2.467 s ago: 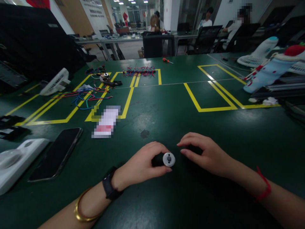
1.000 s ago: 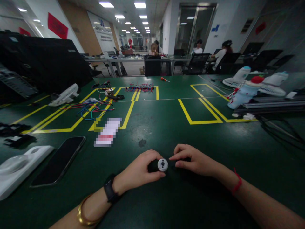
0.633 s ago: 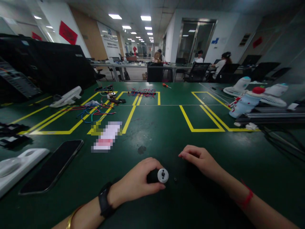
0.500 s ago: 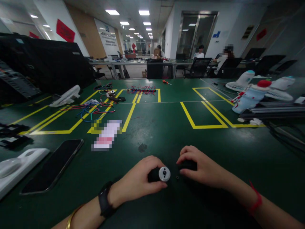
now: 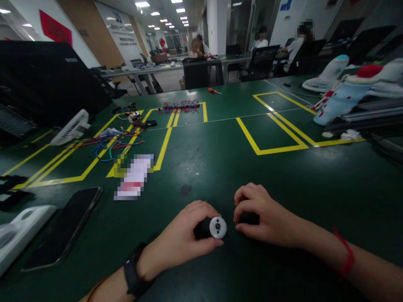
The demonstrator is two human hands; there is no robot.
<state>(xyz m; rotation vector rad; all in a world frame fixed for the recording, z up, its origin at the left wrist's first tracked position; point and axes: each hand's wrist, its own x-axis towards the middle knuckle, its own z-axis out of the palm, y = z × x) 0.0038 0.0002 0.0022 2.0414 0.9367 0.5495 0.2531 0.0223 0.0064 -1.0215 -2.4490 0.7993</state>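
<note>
A small cylindrical motor (image 5: 218, 227) points its round silver end at me, with dark holes in its face. My left hand (image 5: 192, 228) is closed around it, index finger above and thumb below. Just to the right, my right hand (image 5: 260, 216) has its fingers curled, thumb and index fingertip nearly meeting. A tiny nut-like metal part (image 5: 236, 223) shows between those fingertips; its exact shape is too small to make out. The two hands are a short gap apart, low over the green table (image 5: 201, 180).
At the left are a dark phone (image 5: 64, 228), a white power strip (image 5: 28, 230) and a blurred-out card (image 5: 134, 176). Loose wires (image 5: 108, 144), a white fan (image 5: 71, 128) and a screwdriver (image 5: 214, 91) lie beyond. A blue snowman-like bottle (image 5: 344, 98) is at the right.
My right fingertips have closed on the tiny part that lay on the table beside them. The view has tilted down a little; my left hand still holds the motor.
</note>
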